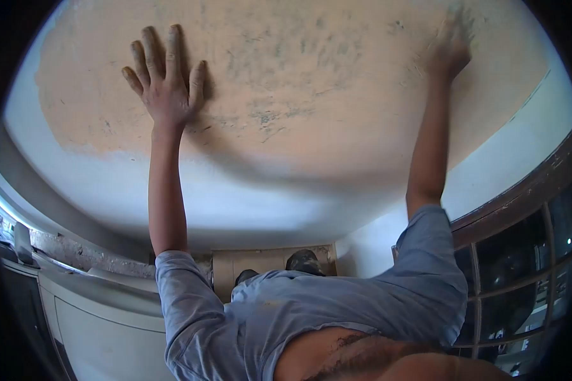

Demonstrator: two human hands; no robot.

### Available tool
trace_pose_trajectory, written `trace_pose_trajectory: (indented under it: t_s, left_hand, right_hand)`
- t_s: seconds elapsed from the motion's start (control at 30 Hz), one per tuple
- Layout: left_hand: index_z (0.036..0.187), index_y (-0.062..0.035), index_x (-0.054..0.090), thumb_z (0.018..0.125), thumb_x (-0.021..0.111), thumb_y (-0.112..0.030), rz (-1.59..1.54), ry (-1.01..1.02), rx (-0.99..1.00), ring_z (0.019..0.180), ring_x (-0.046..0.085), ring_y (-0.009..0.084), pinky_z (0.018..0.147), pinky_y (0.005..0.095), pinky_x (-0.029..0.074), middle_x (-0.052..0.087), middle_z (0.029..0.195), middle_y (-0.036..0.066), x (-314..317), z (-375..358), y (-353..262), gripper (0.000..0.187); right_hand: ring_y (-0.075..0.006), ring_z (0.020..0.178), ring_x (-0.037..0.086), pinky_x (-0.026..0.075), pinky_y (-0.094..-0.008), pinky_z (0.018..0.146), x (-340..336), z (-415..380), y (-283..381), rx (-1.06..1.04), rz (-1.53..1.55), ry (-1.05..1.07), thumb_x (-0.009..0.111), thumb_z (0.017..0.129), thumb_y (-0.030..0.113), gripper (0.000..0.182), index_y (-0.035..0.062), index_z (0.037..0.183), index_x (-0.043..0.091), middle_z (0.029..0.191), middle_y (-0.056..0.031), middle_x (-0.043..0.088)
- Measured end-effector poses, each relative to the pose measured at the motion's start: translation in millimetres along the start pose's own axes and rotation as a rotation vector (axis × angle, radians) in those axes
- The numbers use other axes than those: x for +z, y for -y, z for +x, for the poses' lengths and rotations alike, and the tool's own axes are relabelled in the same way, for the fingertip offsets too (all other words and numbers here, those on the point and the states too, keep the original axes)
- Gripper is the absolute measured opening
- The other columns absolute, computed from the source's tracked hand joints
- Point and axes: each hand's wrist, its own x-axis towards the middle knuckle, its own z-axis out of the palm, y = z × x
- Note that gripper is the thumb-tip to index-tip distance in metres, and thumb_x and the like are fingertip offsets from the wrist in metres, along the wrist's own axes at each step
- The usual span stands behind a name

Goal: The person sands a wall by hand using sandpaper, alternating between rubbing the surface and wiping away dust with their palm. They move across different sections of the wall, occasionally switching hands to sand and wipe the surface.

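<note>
Grey-blue shirt (311, 311) fills the bottom edge, nearest the lens. Both arms reach up to the peach wall patch (311, 82). Left hand (165, 76) lies flat on the patch's left part, fingers spread. Right hand (450, 49) is blurred at the upper right; can't tell its grip. Bare patch betw. hands; window frame (521, 197) below-right of the patch.

No legible text, label, brand, number or sign is found in the head view. The wall (311, 82) bears only stains and scuff marks; nothing on it can be read.
</note>
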Motion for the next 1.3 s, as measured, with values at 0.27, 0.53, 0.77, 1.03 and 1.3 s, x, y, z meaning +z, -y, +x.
trace_pose_trajectory:
  t_s: [0.27, 0.53, 0.77, 1.03, 1.3]
  left_hand:
    - [0.139, -0.0307, 0.053, 0.096, 0.043, -0.051, 0.004, 0.144, 0.173, 0.146, 0.023, 0.0291, 0.118, 0.0476, -0.001, 0.037, 0.153, 0.010, -20, -23, 54, 0.048]
    - [0.135, -0.0263, 0.058, 0.097, 0.040, -0.052, 0.022, 0.121, 0.187, 0.145, 0.024, 0.0282, 0.119, 0.0455, -0.002, 0.042, 0.150, 0.010, -20, -42, 66, 0.049]
    - [0.135, -0.0226, 0.058, 0.095, 0.044, -0.051, 0.013, 0.116, 0.133, 0.145, 0.025, 0.0297, 0.119, 0.0471, 0.000, 0.044, 0.148, 0.012, -21, -45, 65, 0.051]
    - [0.136, -0.0210, 0.057, 0.093, 0.045, -0.047, 0.012, 0.144, 0.086, 0.142, 0.030, 0.0342, 0.118, 0.0498, 0.003, 0.042, 0.149, 0.014, -26, -47, 63, 0.052]
    - [0.136, -0.0191, 0.057, 0.094, 0.047, -0.043, -0.026, 0.104, 0.114, 0.143, 0.028, 0.0348, 0.118, 0.0511, 0.004, 0.041, 0.149, 0.016, -30, -47, 62, 0.050]
  right_hand:
    - [-0.0397, 0.143, 0.028, 0.010, -0.0595, 0.115, 8, -308, 128, 0.151, 0.172, 0.162, 0.039, 0.098, 0.028, 0.045, 0.0070, 0.136, 0.053, 0.150, -0.0186, 0.039]
    - [-0.0398, 0.091, 0.065, 0.050, -0.0431, 0.082, 32, -8, 34, 0.010, -0.116, -0.002, 0.049, 0.093, 0.024, 0.038, -0.0043, 0.113, 0.065, 0.097, -0.0217, 0.068]
    - [-0.0406, 0.142, 0.029, 0.012, -0.0574, 0.115, 27, -217, 176, 0.171, 0.057, 0.282, 0.047, 0.094, 0.025, 0.052, 0.0005, 0.139, 0.047, 0.150, -0.0233, 0.037]
    - [-0.0376, 0.136, 0.040, 0.017, -0.0566, 0.114, 42, -82, 150, -0.152, 0.100, 0.081, 0.045, 0.097, 0.027, 0.044, 0.0067, 0.134, 0.056, 0.141, -0.0152, 0.051]
    - [-0.0419, 0.146, 0.016, 0.005, -0.0621, 0.115, 40, -88, 176, 0.030, -0.095, 0.205, 0.034, 0.097, 0.026, 0.059, 0.0041, 0.151, 0.025, 0.159, -0.0178, 0.016]
